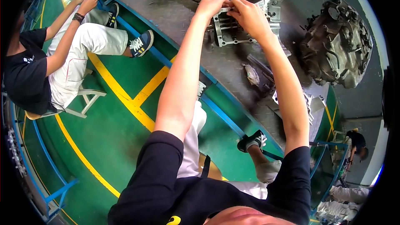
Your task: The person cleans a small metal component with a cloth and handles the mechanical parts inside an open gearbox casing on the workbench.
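Our left hand (211, 6) and right hand (251, 17) nearly meet, fingers bent over the far edge of the metal frame (229, 27); we cannot tell whether they clamp anything. The frame lies at one o'clock on our tabletop (227, 64), a gearbox (338, 43) at two.

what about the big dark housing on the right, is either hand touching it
No, the left hand and right hand are both at the pale metal frame, apart from the dark housing.
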Demonstrator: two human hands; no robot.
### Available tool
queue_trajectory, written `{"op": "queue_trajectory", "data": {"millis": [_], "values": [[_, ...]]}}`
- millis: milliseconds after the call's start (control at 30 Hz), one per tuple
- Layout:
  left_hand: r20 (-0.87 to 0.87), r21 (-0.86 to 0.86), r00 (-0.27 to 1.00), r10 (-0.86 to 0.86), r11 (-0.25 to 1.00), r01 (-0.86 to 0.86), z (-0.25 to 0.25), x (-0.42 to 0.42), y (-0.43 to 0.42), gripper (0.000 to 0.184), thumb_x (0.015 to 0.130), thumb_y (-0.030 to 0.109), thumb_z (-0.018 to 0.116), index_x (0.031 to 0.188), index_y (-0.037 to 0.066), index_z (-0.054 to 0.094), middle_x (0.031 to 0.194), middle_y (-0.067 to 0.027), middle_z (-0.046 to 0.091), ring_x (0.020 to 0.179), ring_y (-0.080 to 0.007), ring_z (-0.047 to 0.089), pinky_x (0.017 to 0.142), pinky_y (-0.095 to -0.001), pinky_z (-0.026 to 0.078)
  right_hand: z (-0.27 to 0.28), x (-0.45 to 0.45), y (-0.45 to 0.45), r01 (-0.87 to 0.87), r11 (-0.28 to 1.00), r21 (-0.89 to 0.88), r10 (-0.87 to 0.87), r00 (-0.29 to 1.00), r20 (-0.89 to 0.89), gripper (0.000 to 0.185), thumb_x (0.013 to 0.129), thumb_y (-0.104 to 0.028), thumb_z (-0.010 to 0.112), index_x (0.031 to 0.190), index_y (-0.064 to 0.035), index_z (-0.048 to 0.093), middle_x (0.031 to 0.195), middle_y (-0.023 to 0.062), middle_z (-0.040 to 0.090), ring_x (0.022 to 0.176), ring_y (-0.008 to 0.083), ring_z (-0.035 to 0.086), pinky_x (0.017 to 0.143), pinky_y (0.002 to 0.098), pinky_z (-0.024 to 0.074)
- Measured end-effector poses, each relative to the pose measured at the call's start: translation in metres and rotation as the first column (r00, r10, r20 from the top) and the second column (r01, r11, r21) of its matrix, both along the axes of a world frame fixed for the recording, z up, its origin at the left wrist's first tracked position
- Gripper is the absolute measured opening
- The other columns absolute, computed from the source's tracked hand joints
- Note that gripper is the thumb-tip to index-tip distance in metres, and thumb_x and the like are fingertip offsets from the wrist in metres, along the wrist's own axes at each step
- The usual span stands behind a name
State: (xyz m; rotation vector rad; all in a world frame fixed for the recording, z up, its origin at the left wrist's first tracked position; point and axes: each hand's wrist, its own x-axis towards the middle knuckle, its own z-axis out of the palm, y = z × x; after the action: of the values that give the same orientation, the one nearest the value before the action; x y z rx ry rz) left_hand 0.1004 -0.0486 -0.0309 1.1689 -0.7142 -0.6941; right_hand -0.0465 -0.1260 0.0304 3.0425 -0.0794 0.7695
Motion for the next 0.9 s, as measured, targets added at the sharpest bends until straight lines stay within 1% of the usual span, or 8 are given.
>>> {"op": "queue_trajectory", "data": {"millis": [200, 400, 533, 633, 733, 767, 833, 900], "values": [[0.011, 0.029, 1.000, -0.005, 1.000, 0.005, -0.004, 0.003, -0.002, 0.032, 0.096, 0.024, 0.058, 0.105, -0.004, 0.071, 0.101, -0.0132, 0.073, 0.092, -0.0182, 0.069, 0.083, -0.0295, 0.052, 0.008, -0.015, 0.000, 0.025, 0.998, 0.053, -0.026, 1.000, 0.010, 0.024, 0.088, -0.023, 0.068, 0.103, -0.0074, 0.058, 0.096, 0.0112, 0.067, 0.088, 0.0390, 0.064, 0.072, 0.0484, 0.0511], [0.016, 0.049, 1.000, -0.020, 0.999, 0.019, -0.007, 0.004, -0.003, 0.032, 0.096, 0.025, 0.058, 0.107, -0.003, 0.071, 0.101, -0.0132, 0.073, 0.091, -0.0181, 0.069, 0.082, -0.0297, 0.053, 0.021, -0.036, 0.000, 0.086, 0.996, 0.025, -0.087, 0.996, 0.025, 0.023, 0.089, -0.026, 0.067, 0.103, -0.0081, 0.061, 0.095, 0.0097, 0.067, 0.085, 0.0362, 0.065, 0.071, 0.0446, 0.0518], [0.138, 0.042, 0.990, -0.014, 0.999, 0.008, -0.009, 0.004, -0.003, 0.029, 0.096, 0.022, 0.057, 0.107, 0.000, 0.073, 0.103, -0.0103, 0.073, 0.094, -0.0156, 0.068, 0.082, -0.0283, 0.052, 0.026, -0.052, 0.002, 0.094, 0.995, -0.013, -0.094, 0.995, 0.037, 0.021, 0.090, -0.025, 0.067, 0.102, -0.0081, 0.062, 0.094, 0.0091, 0.066, 0.082, 0.0359, 0.065, 0.069, 0.0444, 0.0518], [0.039, 0.048, 0.999, -0.028, 0.999, 0.026, -0.007, 0.004, -0.003, 0.027, 0.089, 0.017, 0.061, 0.102, -0.001, 0.075, 0.099, -0.0115, 0.075, 0.094, -0.0174, 0.069, 0.087, -0.0298, 0.051, 0.034, -0.065, 0.009, 0.090, 0.996, -0.027, -0.088, 0.994, 0.061, 0.019, 0.089, -0.023, 0.068, 0.100, -0.0082, 0.062, 0.092, 0.0085, 0.066, 0.078, 0.0354, 0.065, 0.067, 0.0434, 0.0517], [0.062, 0.038, 0.997, -0.047, 0.998, 0.045, -0.010, 0.006, -0.004, 0.026, 0.088, 0.019, 0.064, 0.103, -0.001, 0.075, 0.100, -0.0092, 0.075, 0.095, -0.0164, 0.069, 0.087, -0.0287, 0.051, 0.043, -0.077, 0.017, 0.077, 0.997, -0.024, -0.075, 0.994, 0.081, 0.017, 0.089, -0.021, 0.068, 0.098, -0.0084, 0.062, 0.090, 0.0075, 0.065, 0.075, 0.0341, 0.065, 0.064, 0.0418, 0.0513], [0.062, 0.038, 0.997, -0.051, 0.998, 0.048, -0.010, 0.006, -0.003, 0.026, 0.088, 0.019, 0.064, 0.103, -0.001, 0.075, 0.100, -0.0092, 0.075, 0.095, -0.0164, 0.069, 0.087, -0.0287, 0.051, 0.046, -0.081, 0.019, 0.080, 0.996, -0.035, -0.076, 0.993, 0.085, 0.017, 0.089, -0.021, 0.069, 0.098, -0.0085, 0.062, 0.089, 0.0074, 0.064, 0.074, 0.0340, 0.065, 0.063, 0.0419, 0.0513], [0.135, 0.046, 0.987, -0.086, 0.996, 0.081, -0.008, 0.007, -0.002, 0.026, 0.095, 0.020, 0.060, 0.107, 0.001, 0.073, 0.102, -0.0060, 0.073, 0.092, -0.0128, 0.066, 0.082, -0.0279, 0.053, 0.049, -0.088, 0.020, 0.089, 0.995, -0.048, -0.085, 0.992, 0.089, 0.017, 0.089, -0.021, 0.069, 0.098, -0.0086, 0.062, 0.089, 0.0074, 0.064, 0.074, 0.0339, 0.065, 0.063, 0.0420, 0.0514], [0.163, 0.070, 0.983, -0.088, 0.995, 0.077, -0.002, 0.004, 0.003, 0.026, 0.094, 0.021, 0.061, 0.107, 0.002, 0.073, 0.102, -0.0056, 0.073, 0.092, -0.0126, 0.066, 0.082, -0.0275, 0.053, 0.051, -0.092, 0.022, 0.089, 0.993, -0.080, -0.082, 0.994, 0.076, 0.016, 0.089, -0.021, 0.069, 0.098, -0.0087, 0.063, 0.088, 0.0073, 0.063, 0.073, 0.0337, 0.065, 0.062, 0.0418, 0.0515]]}}
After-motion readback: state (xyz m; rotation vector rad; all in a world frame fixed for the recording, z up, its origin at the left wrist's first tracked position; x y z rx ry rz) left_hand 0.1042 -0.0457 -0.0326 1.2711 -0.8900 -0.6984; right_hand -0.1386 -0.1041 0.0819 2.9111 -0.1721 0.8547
